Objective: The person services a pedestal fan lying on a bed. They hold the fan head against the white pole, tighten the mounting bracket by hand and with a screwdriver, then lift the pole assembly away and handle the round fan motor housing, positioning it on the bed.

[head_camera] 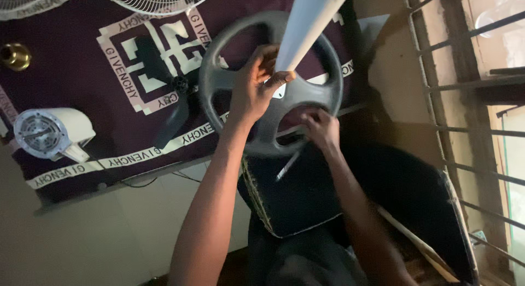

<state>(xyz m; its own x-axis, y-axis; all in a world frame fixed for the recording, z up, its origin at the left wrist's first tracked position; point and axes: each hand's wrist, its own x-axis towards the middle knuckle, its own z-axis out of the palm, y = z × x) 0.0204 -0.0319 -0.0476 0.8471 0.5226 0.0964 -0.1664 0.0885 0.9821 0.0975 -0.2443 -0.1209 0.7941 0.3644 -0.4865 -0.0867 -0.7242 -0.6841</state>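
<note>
Left hand [254, 91] grips the pale pole [306, 23] at the grey round base [219, 81], fingers closed. Right hand [320, 130] presses the base rim; its fingers' closure cannot be told.

A grey round fan base [272, 83], seemingly tilted, carries a white pole [306, 23].

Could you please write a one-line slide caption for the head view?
Left hand grips a white pole on a grey round fan base; right hand underneath.
</note>
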